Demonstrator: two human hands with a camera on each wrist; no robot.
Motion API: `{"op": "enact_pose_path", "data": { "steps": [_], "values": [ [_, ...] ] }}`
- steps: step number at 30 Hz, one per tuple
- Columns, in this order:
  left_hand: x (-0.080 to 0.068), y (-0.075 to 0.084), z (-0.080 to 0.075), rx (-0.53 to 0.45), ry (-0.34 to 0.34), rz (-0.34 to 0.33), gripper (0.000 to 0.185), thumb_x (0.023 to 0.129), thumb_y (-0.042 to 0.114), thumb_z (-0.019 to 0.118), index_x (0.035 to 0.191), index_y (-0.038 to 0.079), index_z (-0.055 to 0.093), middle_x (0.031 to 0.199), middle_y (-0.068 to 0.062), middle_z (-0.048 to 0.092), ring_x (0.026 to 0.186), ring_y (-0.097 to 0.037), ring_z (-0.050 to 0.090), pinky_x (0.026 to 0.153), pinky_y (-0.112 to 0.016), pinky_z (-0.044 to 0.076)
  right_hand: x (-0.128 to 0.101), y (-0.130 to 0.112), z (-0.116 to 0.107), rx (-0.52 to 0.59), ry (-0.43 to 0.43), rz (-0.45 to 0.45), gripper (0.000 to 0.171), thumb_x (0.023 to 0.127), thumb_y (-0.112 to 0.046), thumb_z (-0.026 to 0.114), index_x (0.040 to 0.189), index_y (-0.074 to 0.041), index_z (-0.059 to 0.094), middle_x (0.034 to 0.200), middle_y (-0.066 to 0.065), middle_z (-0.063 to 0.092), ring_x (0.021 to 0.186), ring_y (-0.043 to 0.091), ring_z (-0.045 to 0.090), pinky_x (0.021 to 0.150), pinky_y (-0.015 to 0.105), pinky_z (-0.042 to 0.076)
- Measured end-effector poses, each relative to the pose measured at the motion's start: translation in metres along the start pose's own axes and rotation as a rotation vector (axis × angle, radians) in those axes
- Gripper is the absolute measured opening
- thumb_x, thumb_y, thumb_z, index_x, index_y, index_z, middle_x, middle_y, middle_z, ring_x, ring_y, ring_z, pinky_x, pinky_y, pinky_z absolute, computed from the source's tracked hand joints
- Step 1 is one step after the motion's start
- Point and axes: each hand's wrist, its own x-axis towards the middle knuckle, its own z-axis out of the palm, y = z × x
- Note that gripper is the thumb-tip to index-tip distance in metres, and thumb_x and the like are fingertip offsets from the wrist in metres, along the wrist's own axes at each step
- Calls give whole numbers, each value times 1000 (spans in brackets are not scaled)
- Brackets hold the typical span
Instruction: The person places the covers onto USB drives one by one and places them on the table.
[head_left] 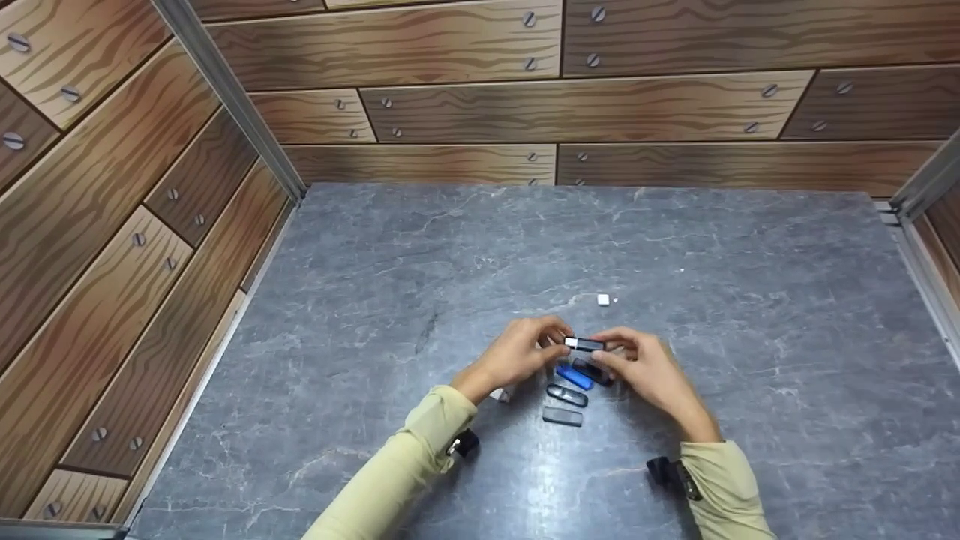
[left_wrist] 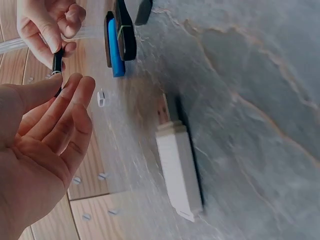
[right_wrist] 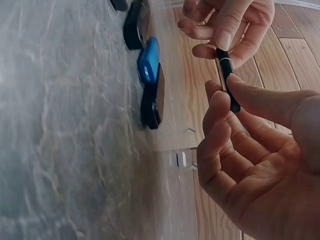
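Between both hands is a black USB flash drive with a pale band near its left end. Thumb and fingers of my left hand pinch that end, while my right hand pinches the other. Just below lie a blue USB flash drive and a black USB flash drive, close together. Nearer me are a dark oval USB flash drive and a grey one. A white USB flash drive, its metal plug bare, lies under the left wrist.
A small white cap-like piece lies beyond the hands, with a tiny white bit beside it. The grey marbled table is bounded by wood-patterned walls at the back and sides.
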Motion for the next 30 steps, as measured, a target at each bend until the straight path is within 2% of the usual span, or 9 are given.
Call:
{"op": "enact_pose_path", "data": {
  "steps": [7,13,17,24,30],
  "values": [
    [17,4,3,126,-19,25,23,101,17,71,123,10,73,111,-6,80,93,-13,74,80,-17,56,2,7,-8,-41,53,-15,30,98,-9,73,126,1,71,104,23,75,72,17,67,58,24,55],
    [27,-3,18,274,-87,27,20,102,19,70,121,13,75,116,-3,77,104,-15,73,90,-22,57,1,15,-7,-194,26,35,29,96,-12,75,122,1,73,97,15,76,76,15,63,61,22,50],
    [29,-4,24,350,-103,36,21,102,20,69,122,14,75,118,-1,75,107,-15,72,93,-24,58,1,16,-5,-266,6,59,28,95,-14,76,119,0,75,92,10,75,74,13,58,63,23,46],
    [25,-3,25,390,-123,42,23,103,20,67,124,16,76,119,0,72,108,-16,71,92,-27,59,-4,14,-4,-284,-56,57,28,94,-13,76,118,2,75,87,9,73,71,11,57,62,23,46],
    [22,-5,26,395,-117,65,23,103,19,67,124,17,77,119,0,73,108,-16,71,91,-27,59,-10,7,-5,-277,-83,83,28,99,-18,72,119,2,73,93,12,78,71,12,65,63,27,51]
  ]
}}
